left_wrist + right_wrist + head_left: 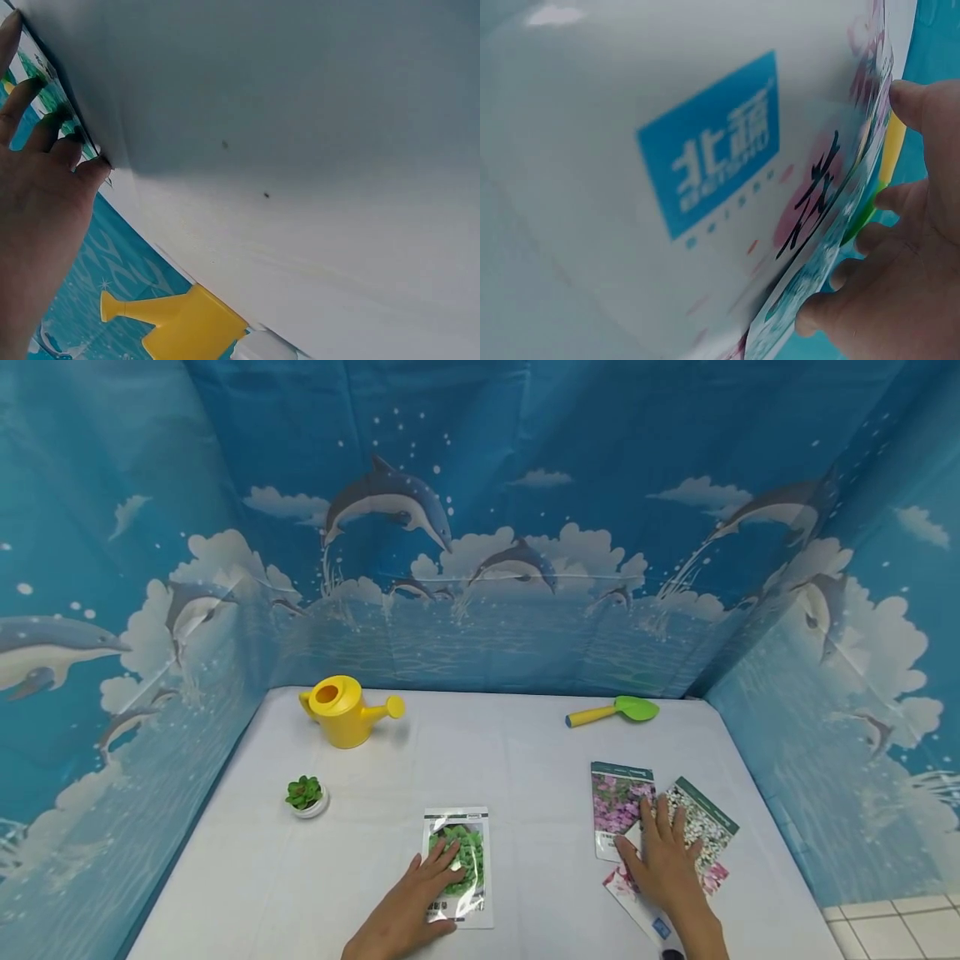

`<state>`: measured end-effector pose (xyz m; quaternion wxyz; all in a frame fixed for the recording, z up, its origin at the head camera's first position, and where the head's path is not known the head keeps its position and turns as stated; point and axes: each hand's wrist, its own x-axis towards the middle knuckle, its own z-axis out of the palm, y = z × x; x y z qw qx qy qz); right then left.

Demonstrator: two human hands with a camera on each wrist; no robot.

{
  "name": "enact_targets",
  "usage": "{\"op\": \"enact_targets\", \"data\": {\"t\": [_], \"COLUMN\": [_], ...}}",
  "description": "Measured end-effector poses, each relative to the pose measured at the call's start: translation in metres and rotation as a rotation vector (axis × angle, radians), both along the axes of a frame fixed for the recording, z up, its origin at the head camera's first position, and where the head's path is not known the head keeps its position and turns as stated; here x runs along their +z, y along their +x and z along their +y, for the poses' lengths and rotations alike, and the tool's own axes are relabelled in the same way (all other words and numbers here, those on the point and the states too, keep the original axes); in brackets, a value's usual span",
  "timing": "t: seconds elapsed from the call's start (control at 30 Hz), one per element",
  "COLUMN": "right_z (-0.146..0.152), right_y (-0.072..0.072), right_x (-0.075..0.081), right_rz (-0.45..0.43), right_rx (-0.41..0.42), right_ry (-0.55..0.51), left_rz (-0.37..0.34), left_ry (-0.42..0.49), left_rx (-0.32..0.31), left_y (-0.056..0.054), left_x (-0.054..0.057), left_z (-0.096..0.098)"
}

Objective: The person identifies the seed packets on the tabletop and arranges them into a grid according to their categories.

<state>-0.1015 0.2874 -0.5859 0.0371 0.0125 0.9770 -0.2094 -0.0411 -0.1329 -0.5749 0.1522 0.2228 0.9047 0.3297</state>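
My left hand (pixel 416 897) rests with spread fingers on a seed packet with green leaves (pixel 468 860) at the front middle of the table. To the right, my right hand (pixel 666 864) lies spread over several overlapping seed packets. One shows purple flowers (pixel 618 802), another white flowers (pixel 705 818), and beneath them is a white packet with pink flowers (pixel 633 902), partly hidden by the hand. In the right wrist view that white packet (pixel 660 292), with a blue label, fills much of the picture, and the fingers touch the packets' edges.
A yellow watering can (pixel 345 714) stands at the back left, with a small potted succulent (pixel 303 793) in front of it. A toy trowel (pixel 611 712) with a green blade lies at the back right. Blue dolphin-print curtains (pixel 480 635) border the white table (pixel 525 743).
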Motion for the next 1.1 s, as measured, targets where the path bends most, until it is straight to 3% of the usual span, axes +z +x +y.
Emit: {"op": "enact_targets", "data": {"t": [0.2,0.47,0.7,0.87,1.1], "right_z": [-0.006,-0.010,-0.010,-0.010,-0.011], "right_y": [-0.004,-0.011,-0.019,-0.024,-0.027], "right_x": [0.003,0.001,0.001,0.002,0.001], "right_rz": [0.006,0.044,0.050,0.024,0.036], "right_rx": [0.051,0.117,0.169,0.181,0.191], "right_ry": [-0.015,-0.028,-0.036,-0.026,0.007], "left_rz": [0.032,0.129,0.195,0.194,0.194], "left_ry": [-0.008,-0.007,-0.001,-0.027,-0.033], "left_rx": [0.009,0.037,0.070,0.099,0.109], "left_y": [0.002,-0.002,-0.012,-0.022,-0.024], "left_x": [0.002,0.003,-0.001,-0.008,-0.014], "left_z": [0.000,0.009,0.017,0.014,0.009]}}
